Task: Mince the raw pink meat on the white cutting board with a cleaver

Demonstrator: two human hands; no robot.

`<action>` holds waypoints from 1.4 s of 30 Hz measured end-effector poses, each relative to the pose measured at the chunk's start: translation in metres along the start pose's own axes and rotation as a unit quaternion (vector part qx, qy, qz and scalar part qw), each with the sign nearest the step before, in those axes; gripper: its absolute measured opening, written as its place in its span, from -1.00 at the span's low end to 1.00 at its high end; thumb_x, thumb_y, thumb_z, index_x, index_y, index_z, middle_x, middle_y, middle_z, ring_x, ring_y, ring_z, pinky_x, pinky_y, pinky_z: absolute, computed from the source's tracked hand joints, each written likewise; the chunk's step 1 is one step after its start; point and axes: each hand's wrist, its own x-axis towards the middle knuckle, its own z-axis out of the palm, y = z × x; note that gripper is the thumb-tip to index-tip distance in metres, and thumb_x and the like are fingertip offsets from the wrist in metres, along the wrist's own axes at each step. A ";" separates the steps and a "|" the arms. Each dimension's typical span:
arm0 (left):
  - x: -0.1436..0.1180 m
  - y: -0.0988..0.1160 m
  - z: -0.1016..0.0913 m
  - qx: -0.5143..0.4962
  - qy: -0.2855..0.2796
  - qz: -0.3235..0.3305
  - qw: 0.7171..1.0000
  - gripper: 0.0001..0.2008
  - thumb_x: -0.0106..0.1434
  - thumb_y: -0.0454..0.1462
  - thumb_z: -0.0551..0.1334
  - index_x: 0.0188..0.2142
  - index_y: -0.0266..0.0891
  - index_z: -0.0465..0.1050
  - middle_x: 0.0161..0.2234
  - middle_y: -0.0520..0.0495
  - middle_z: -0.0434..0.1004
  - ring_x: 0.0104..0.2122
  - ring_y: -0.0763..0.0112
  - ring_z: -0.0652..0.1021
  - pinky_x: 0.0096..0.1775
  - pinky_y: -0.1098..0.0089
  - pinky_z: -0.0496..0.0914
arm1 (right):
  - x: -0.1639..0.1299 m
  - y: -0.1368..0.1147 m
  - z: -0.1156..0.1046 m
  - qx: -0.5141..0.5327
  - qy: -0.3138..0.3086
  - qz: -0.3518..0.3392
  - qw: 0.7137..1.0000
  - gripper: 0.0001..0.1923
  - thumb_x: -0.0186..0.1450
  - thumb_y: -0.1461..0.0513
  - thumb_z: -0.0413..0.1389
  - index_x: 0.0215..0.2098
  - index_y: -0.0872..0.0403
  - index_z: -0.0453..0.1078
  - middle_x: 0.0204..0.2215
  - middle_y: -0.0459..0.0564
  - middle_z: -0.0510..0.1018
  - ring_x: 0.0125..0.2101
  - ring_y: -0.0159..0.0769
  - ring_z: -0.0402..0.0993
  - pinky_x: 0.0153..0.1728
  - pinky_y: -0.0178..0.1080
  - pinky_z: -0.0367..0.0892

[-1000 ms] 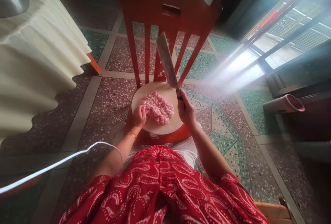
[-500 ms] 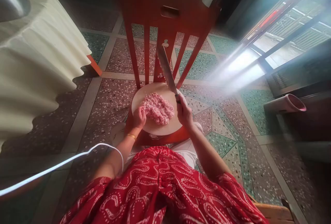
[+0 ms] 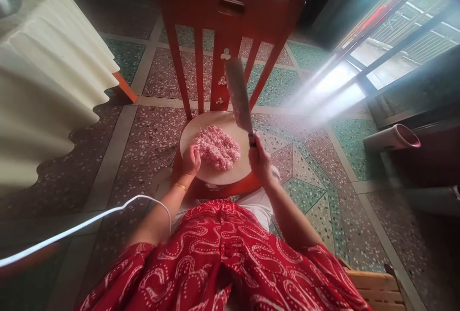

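Note:
A flattened heap of pink minced meat (image 3: 218,149) lies on a round pale cutting board (image 3: 224,177). The board rests on the seat of a red wooden chair (image 3: 230,190). My right hand (image 3: 260,157), at the board's right edge, grips the dark handle of a cleaver (image 3: 240,97). Its broad blade points up and away from me, with bits of meat stuck to it. My left hand (image 3: 191,160) is closed over the board's left side, its fingertips against the near left edge of the mince. What those fingers hold, if anything, is hidden.
The chair's slatted back (image 3: 230,9) rises behind the board. A white cable (image 3: 89,222) runs in from the left to my left arm. At left hangs a pale tablecloth (image 3: 50,90); at right stand a bin-like container (image 3: 391,137) and a bright doorway.
The cleaver's blade has turned so more of its flat side shows, and my right hand has shifted slightly right. My left hand stays at the mince. The whole view has shifted a little.

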 end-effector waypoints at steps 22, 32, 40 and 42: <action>0.002 0.001 0.000 0.026 -0.009 -0.005 1.000 -0.75 0.27 -0.24 -0.02 -0.18 -0.30 0.35 -0.25 -0.28 0.51 -0.21 0.16 0.52 -0.10 0.15 0.40 | -0.010 0.012 -0.011 -0.012 -0.056 0.089 0.994 -0.56 0.37 0.17 -0.04 0.19 0.00 0.32 -0.09 0.02 0.60 -0.13 -0.22 0.56 -0.15 -0.26 0.44; 0.002 -0.001 0.001 0.019 -0.003 0.007 1.000 -0.77 0.26 -0.27 0.00 -0.16 -0.27 0.35 -0.22 -0.24 0.51 -0.17 0.21 0.52 -0.07 0.20 0.39 | -0.028 0.039 0.011 -0.069 -0.135 0.147 0.977 -0.60 0.34 0.17 0.00 0.12 -0.05 0.40 -0.12 0.01 0.62 -0.04 -0.14 0.51 -0.08 -0.17 0.41; 0.002 0.000 0.002 0.014 -0.008 0.005 1.000 -0.74 0.29 -0.23 -0.03 -0.15 -0.27 0.34 -0.22 -0.24 0.51 -0.17 0.21 0.52 -0.07 0.21 0.39 | -0.013 0.011 -0.021 0.020 0.037 0.043 0.998 -0.50 0.38 0.14 -0.08 0.25 0.07 0.23 0.07 0.05 0.49 -0.03 -0.25 0.50 -0.02 -0.24 0.38; 0.002 0.001 0.002 0.017 -0.006 0.004 1.000 -0.75 0.29 -0.24 -0.03 -0.16 -0.26 0.34 -0.21 -0.24 0.51 -0.17 0.21 0.52 -0.07 0.21 0.39 | -0.018 0.023 -0.004 -0.008 0.004 0.082 0.997 -0.53 0.37 0.16 -0.06 0.22 0.06 0.28 0.02 0.06 0.53 -0.03 -0.22 0.50 -0.01 -0.22 0.37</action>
